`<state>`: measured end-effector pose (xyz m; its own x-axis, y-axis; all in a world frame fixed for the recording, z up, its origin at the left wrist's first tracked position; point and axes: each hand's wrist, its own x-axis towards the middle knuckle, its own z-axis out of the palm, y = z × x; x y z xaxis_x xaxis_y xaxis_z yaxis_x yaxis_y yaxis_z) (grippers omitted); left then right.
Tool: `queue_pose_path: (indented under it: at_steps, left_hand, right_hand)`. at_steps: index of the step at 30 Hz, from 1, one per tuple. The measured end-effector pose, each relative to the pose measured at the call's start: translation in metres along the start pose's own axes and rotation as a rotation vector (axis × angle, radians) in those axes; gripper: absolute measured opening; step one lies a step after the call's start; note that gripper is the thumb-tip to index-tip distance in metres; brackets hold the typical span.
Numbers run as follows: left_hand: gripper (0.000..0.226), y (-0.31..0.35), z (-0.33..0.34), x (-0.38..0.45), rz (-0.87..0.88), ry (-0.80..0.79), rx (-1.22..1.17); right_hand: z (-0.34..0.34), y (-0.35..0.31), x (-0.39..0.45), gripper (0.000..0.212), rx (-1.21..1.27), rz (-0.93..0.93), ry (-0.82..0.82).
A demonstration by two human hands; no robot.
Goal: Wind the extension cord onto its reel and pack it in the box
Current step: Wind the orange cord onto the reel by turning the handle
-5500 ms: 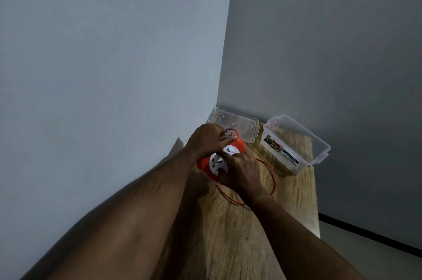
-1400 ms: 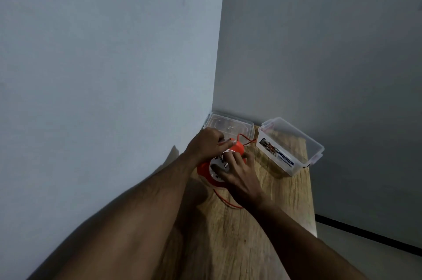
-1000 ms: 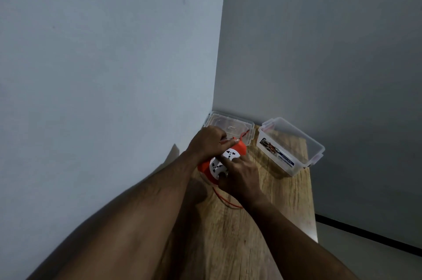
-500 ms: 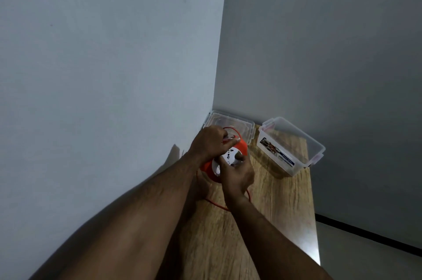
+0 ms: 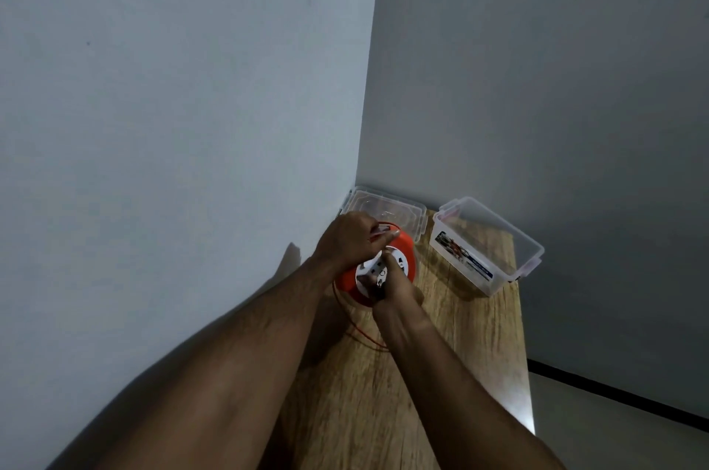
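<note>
Wedged into a corner between 2 grey walls, the wooden tabletop (image 5: 452,373) carries my work near its far left corner: my left hand (image 5: 351,239) curls over the orange reel (image 5: 406,251), apparently to steady it, its fingers pinching the red cord (image 5: 364,333). My right hand (image 5: 391,283) grips the reel's white centre, I judge to turn it. Slack lies beside the reel; the open clear box (image 5: 525,254) waits at the far right corner, its lid (image 5: 383,206) against the wall.

Wooden table (image 5: 452,373) in wall corner; on it: orange reel (image 5: 406,243), clear box (image 5: 531,251), lid (image 5: 383,206).
</note>
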<state>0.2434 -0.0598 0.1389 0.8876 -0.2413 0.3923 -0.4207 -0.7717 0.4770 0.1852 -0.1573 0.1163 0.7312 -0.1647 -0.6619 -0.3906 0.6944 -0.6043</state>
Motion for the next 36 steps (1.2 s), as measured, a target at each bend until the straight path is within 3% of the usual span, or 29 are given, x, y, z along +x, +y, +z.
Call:
queue_pose_path:
  at_steps: [2,3,6,7,9,16,25,29,36]
  left_hand:
    - [0.054,-0.005,0.0,-0.002,-0.037,0.013,-0.017]
    - [0.052,-0.007,0.0,-0.003,-0.044,0.015,-0.027]
    - [0.043,-0.007,-0.004,-0.003,-0.041,0.005,-0.049]
    - [0.042,-0.008,-0.005,-0.003,-0.038,-0.001,-0.05]
    - [0.043,-0.01,-0.004,-0.001,-0.038,-0.022,-0.056]
    - [0.041,-0.006,-0.006,0.0,-0.022,-0.045,-0.082]
    - [0.051,-0.001,-0.004,0.004,-0.012,-0.085,-0.034]
    - [0.046,0.0,-0.004,0.002,-0.033,-0.062,-0.028]
    - [0.047,0.001,-0.002,0.002,-0.056,-0.064,-0.051]
  right_hand:
    - [-0.008,0.0,-0.01,0.044,-0.339,-0.39,0.231]
    - [-0.014,0.0,-0.017,0.037,-0.551,-0.676,0.201]
    - [-0.043,-0.001,-0.009,0.023,-1.21,-1.419,-0.125]
    - [-0.049,-0.003,-0.003,0.028,-1.427,-1.576,-0.205]
    - [-0.055,-0.007,0.006,0.044,-1.75,-1.717,-0.3]
    - [-0.064,-0.023,0.01,0.063,-2.086,-1.731,-0.386]
    - [-0.05,-0.03,0.011,0.061,-2.089,-1.953,-0.278]
    - [-0.047,-0.03,0.014,0.072,-1.981,-1.822,-0.263]
    - [-0.047,-0.013,0.007,0.055,-1.584,-1.483,-0.149]
